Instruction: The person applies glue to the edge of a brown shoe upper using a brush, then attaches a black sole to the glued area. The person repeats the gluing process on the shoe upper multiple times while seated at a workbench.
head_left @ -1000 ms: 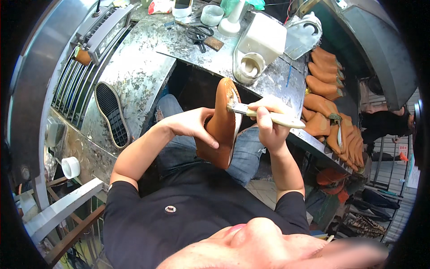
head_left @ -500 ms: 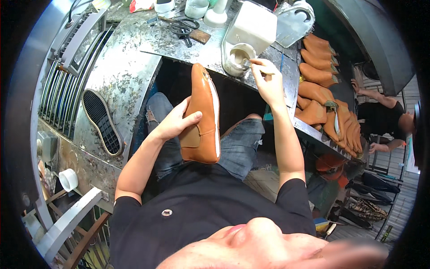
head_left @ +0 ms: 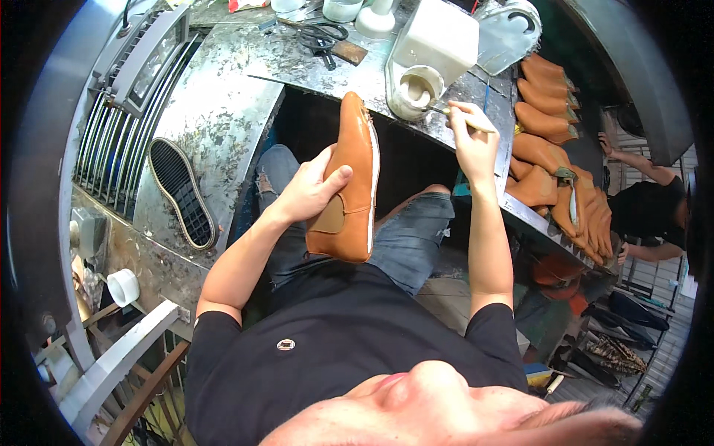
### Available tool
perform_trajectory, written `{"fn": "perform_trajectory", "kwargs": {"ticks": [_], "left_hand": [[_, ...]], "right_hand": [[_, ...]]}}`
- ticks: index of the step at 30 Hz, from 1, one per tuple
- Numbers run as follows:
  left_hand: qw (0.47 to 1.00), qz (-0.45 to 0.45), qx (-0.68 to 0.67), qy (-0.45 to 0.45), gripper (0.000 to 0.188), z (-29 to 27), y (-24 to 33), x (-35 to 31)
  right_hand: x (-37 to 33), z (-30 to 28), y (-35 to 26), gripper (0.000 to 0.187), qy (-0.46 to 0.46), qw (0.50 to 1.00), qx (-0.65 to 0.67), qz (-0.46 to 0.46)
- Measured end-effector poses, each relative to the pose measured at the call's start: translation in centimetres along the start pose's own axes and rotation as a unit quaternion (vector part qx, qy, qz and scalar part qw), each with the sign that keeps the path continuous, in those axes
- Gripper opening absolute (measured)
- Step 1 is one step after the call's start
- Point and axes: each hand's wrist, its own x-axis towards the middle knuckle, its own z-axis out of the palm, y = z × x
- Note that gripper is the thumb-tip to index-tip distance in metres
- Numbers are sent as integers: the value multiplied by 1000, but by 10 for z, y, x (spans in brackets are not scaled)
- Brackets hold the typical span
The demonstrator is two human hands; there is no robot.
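My left hand [head_left: 311, 187] is wrapped round a tan leather ankle boot [head_left: 352, 167], held toe away over my lap, with a pale strip along its right edge. My right hand [head_left: 474, 149] grips a brush [head_left: 482, 123] by its light handle. The brush's thin end reaches to the rim of a white pot [head_left: 402, 107], which has a pale substance inside; the bristles are hard to make out. On the metal bench to the left lies a black shoe sole [head_left: 182, 195], tread pattern facing up and light-edged.
Several tan boots [head_left: 547, 119] are piled on the right. Behind the pot stands a white container [head_left: 439, 41]; scissors [head_left: 320, 36] and a brown block [head_left: 349, 52] lie nearby. A lamp-like heater [head_left: 152, 67] sits over metal bars at left. Another person [head_left: 647, 201] is at far right.
The view has shifted, so the bench items appear further right. My right hand has drawn slightly back from the pot with the brush. My left hand keeps hold of the boot.
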Motion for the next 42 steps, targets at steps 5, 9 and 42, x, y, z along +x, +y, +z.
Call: {"fn": "perform_trajectory", "kwargs": {"ticks": [5,9,42], "left_hand": [[999,-3,41,-12,70,-3,18,-1],[997,-17,59,-44,76,-3,31,0],[974,-35,-214,-71,57,0,21,7]], "right_hand": [[-11,-9,-6,29,48,968,218,116],[-21,2,-62,29,3,948,294,117],[-51,31,-101,19,-84,988,105,-79]]}}
